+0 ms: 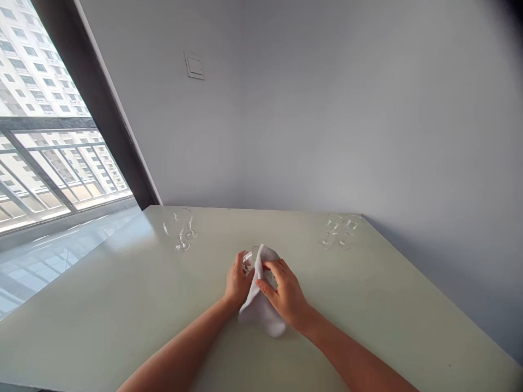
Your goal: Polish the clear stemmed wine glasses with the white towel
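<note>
just above the pale glossy table [368, 305] the left hand [236, 280] is clenched round a small clear glass [248, 260], and the right hand [286, 294] pinches a soft white cloth [261, 313] against it; too hard a squeeze might crack the slick glass or let it slip. further back stand two clear stemmed glasses on the left [182, 231] and two more clear stemmed glasses on the right [339, 231]

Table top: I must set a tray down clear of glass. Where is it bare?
Bare: the table near-left, beside the left hand, and at right, beside the right hand. Crowded: the middle, where the hands hold a glass and cloth, and the far-left glasses and far-right glasses.
</note>
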Demonstrator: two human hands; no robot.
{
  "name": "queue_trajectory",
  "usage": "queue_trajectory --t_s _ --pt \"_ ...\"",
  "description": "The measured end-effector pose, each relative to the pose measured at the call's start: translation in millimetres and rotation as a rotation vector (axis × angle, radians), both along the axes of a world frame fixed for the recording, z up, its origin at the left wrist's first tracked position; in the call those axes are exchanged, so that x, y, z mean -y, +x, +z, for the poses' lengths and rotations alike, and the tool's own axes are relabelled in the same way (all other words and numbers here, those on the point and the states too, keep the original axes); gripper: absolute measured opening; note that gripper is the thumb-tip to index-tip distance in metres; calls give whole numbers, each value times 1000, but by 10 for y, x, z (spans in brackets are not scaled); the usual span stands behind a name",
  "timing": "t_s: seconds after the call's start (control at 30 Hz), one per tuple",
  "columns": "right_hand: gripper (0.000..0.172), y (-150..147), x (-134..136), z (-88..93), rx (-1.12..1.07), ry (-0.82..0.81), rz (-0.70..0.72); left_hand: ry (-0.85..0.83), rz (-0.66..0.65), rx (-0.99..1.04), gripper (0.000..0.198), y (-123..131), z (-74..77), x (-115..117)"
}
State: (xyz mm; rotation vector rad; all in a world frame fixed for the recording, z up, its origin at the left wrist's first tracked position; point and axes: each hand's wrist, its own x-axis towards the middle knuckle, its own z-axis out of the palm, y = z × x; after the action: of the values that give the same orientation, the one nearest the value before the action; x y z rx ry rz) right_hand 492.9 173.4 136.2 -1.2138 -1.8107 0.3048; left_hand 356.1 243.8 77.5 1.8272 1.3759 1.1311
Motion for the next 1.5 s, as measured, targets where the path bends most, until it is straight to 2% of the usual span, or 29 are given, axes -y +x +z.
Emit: queue_trajectory --t_s 0.07,0.2,0.3,0.37,0.5,0.6,0.67,0.8,0.87,0.93,1.1,1.3,1.4,1.5 --pt "15 -22 -38 -54 -78 -27 7 19 4 0 33 7 -15 -9" --pt "17 -14 -75 -163 -203 -89 -4 55 -5 -52 33 41 -21 -7" --pt "15 62 -66 -210 -440 -246 -27 70 -4 -121 35 70 -16 -3" --pt "15 149 -54 -218 -619 -294 -106 107 8 -177 37 82 -20 -10" --pt "14 306 -23 -161 -764 -136 -323 148 30 -253 35 93 -42 -34" --pt "15 290 11 -84 -724 12 -371 172 40 -281 34 113 -43 -31" --pt "17 219 36 -42 -658 -46 -270 212 35 -285 35 131 -26 -14" --pt "32 120 74 23 -525 -385 146 219 -13 -222 36 128 38 25" --pt "39 147 81 53 -448 -492 262 181 -47 -193 36 102 64 26" --pt "43 206 76 74 -355 -527 282 158 -90 -203 36 77 74 16" --pt "40 312 18 42 -204 -436 245 122 -185 -293 38 81 51 3" --pt "22 301 -27 -108 -297 -576 266 295 -245 -403 35 88 64 46" --pt "24 257 -50 -213 -338 -650 322 366 -283 -487 38 75 76 43" --pt "27 196 -83 -315 -421 -634 286 417 -300 -541 40 45 123 17"
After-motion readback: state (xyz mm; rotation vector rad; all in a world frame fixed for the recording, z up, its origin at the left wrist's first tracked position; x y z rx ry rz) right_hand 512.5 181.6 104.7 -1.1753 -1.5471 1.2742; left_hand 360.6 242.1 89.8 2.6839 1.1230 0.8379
